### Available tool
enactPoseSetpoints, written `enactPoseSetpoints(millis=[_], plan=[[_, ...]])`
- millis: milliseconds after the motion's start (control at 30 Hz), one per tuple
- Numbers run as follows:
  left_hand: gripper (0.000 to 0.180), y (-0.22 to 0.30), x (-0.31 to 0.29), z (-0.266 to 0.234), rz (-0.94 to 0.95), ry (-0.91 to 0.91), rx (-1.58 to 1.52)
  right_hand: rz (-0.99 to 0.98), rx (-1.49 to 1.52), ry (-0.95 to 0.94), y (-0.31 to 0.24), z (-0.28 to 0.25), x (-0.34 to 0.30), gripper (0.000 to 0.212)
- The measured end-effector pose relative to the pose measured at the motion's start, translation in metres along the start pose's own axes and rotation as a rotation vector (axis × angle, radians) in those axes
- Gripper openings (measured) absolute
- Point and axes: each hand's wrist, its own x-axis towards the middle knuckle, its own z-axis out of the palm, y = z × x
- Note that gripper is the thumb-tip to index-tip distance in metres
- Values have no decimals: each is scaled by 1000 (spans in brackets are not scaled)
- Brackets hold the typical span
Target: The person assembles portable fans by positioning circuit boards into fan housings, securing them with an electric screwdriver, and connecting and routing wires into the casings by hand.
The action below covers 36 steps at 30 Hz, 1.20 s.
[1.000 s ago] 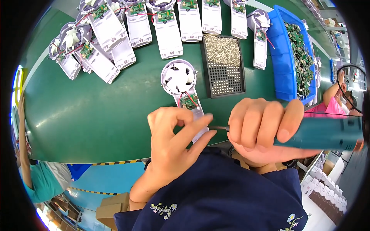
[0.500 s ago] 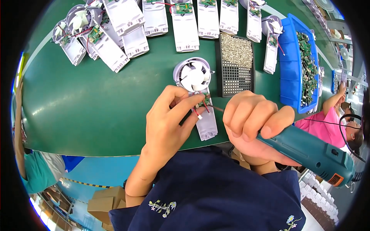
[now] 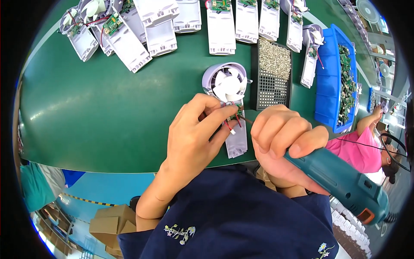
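A small white fan unit (image 3: 236, 146) lies on the green table in front of me, its round fan (image 3: 229, 83) at the far end. My left hand (image 3: 187, 131) has thumb and fingertips closed on the small green circuit board (image 3: 239, 113) on the unit's flat body, partly hiding it. Red and dark wires run by my fingers to a little white plug (image 3: 233, 132). In my right hand (image 3: 282, 136) is a teal electric screwdriver (image 3: 340, 179), gripped in a fist. Its thin bit points left, and the tip reaches the board's right edge; whether a screw is there is hidden.
A black screw tray (image 3: 274, 82) with small metal screws stands behind and right of the unit. Beyond it sits a blue bin (image 3: 326, 82) of circuit boards. Several white fan units (image 3: 221, 34) line the far side. Co-workers sit at right and far left.
The view has shifted slightly, so the table things appear a little further right. Both hands keep their holds, and the screwdriver bit stays at the board.
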Motion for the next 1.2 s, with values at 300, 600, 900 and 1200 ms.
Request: enactPoseSetpoints(millis=[300,600,900,1200], plan=[[27,-2,-3,-2,-17,-12,-47,-1,-327,-283,2,0,-2,22],[39,15,8,-8,0,-153,169,474,-174,547,-40,-30,-16,85],[19,13,-11,2,-110,69,62,811,-677,287,-42,-18,-56,32],[17,15,-13,18,-239,315,-16,813,-386,312,-6,-8,-63,31]])
